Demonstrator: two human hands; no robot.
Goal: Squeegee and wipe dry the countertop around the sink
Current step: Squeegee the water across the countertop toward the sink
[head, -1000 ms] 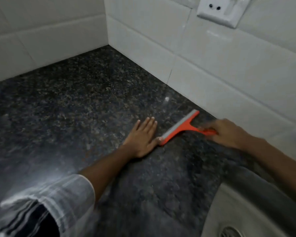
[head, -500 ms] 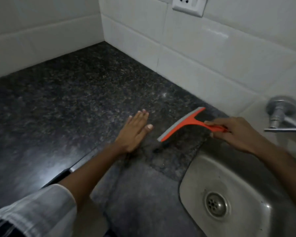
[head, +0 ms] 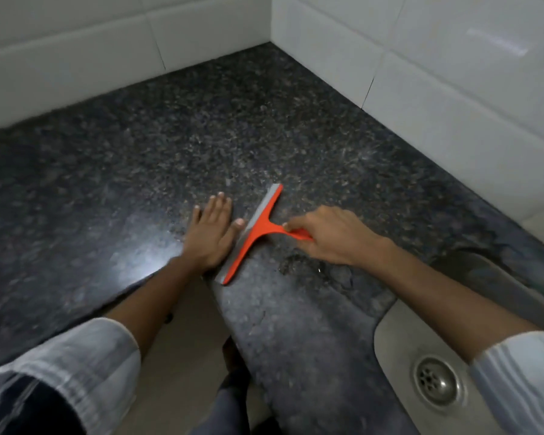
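An orange squeegee with a grey blade lies blade-down on the dark speckled granite countertop, near its front edge. My right hand grips the orange handle from the right. My left hand rests flat on the counter just left of the blade, fingers together, thumb touching the blade's edge. The steel sink with its round drain sits at the lower right, partly hidden by my right forearm.
White tiled walls meet in a corner at the back of the counter. A wet patch shows on the granite between the squeegee and the sink. The counter's front edge curves inward, with floor and my legs below.
The squeegee has come left and toward the counter's front edge, its blade now against my left hand's thumb side. The view has tilted down; the tap and the wall socket are out of frame.
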